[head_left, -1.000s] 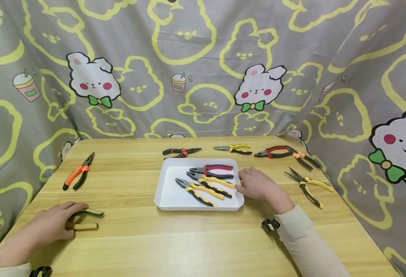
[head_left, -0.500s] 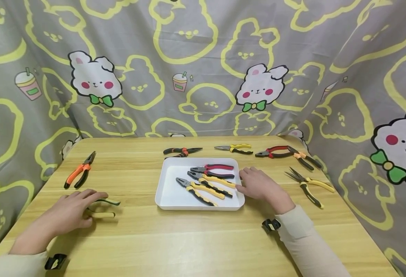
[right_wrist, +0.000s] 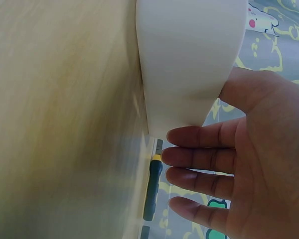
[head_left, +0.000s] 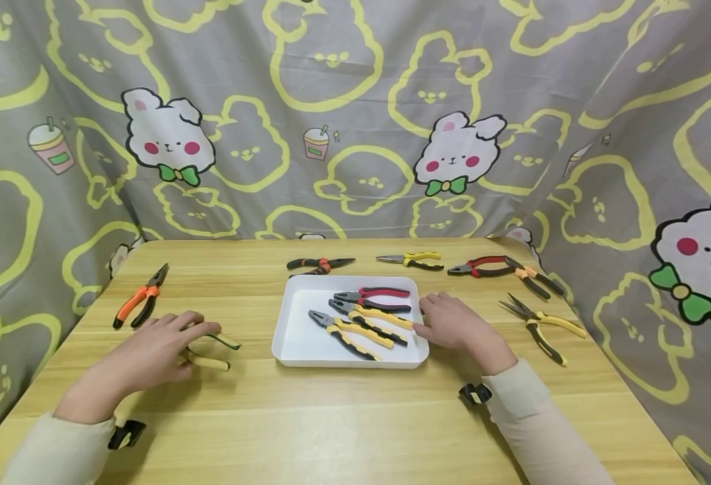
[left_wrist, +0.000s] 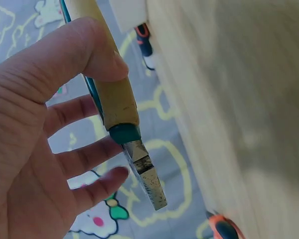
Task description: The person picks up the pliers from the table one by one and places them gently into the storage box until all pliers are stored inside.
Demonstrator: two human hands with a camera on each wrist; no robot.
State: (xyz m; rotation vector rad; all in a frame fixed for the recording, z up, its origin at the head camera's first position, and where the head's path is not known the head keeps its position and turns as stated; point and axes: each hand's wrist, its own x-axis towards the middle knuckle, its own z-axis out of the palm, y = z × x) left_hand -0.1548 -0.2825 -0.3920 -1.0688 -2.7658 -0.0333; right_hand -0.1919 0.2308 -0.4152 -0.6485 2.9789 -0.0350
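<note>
The left hand (head_left: 155, 353) pinches a pair of cream-and-green-handled pliers (left_wrist: 117, 104) near the joint, thumb on the cream grip and forefinger at the green one. In the left wrist view its other three fingers stand spread behind the tool, whose blunt metal jaws reach past them; in the head view the parted handles point from these fingers toward the white tray (head_left: 349, 364). Just beyond the left fingers, orange-and-black long-nose pliers (head_left: 143, 300) lie on the worktop (head_left: 355, 424). The right hand (head_left: 455, 325) touches the tray's right end, the thumb at the rim and the other fingers nearly straight, slightly apart, outside the wall. Left of that thumb, inside the tray, lie red-and-black combination pliers (head_left: 385, 293) and two yellow-and-black combination pliers (head_left: 360, 328), the handles of one ending close to the thumb tip. To the right of the right fingers, well apart from them, yellow-and-black long-nose pliers (head_left: 532, 316) rest with handles open; beyond those fingers, red-and-black pliers (head_left: 463, 269) lie near the worktop's far edge.
</note>
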